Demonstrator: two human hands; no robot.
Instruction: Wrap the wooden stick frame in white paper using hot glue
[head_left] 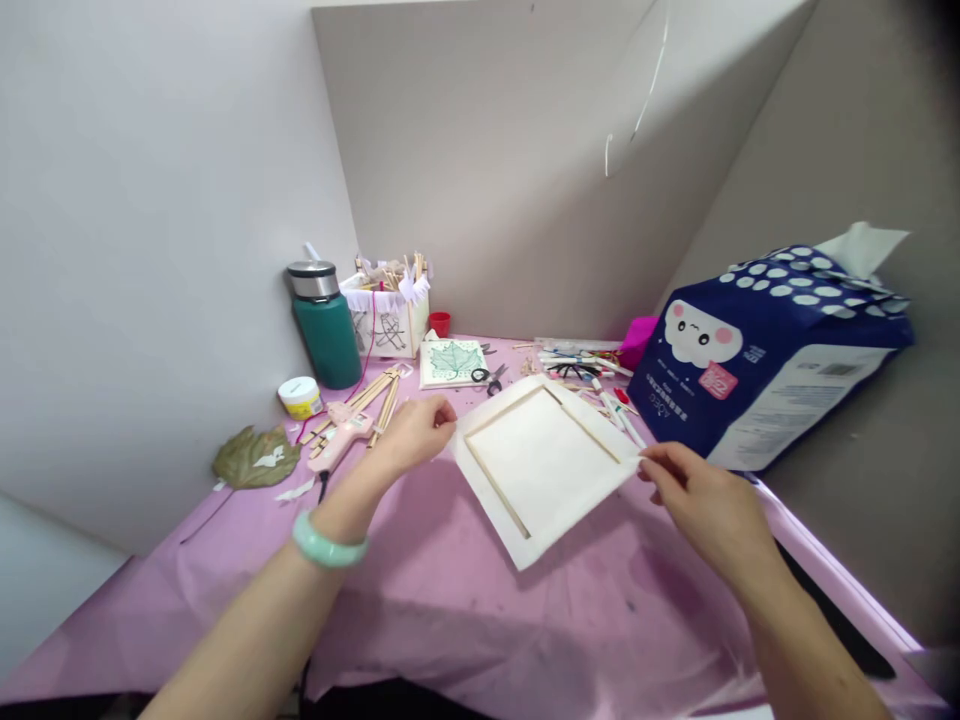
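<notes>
A blank white canvas [541,462] lies face down above the pink tablecloth [450,610], its wooden stretcher frame showing. My left hand [416,432], with a pale green bangle on its wrist, pinches the canvas's left corner. The opposite right corner is pinched by my right hand [701,498]. The canvas is tilted, with its near corner pointing toward me.
A big blue tissue pack [765,355] stands at the right. At the back are a green flask [326,325], a white box of sticks [390,310], a leaf print tile [452,360], scissors [491,378] and several pens [585,365]. At the left lie a glue gun [345,432], a dried leaf [255,458] and a small jar [300,396].
</notes>
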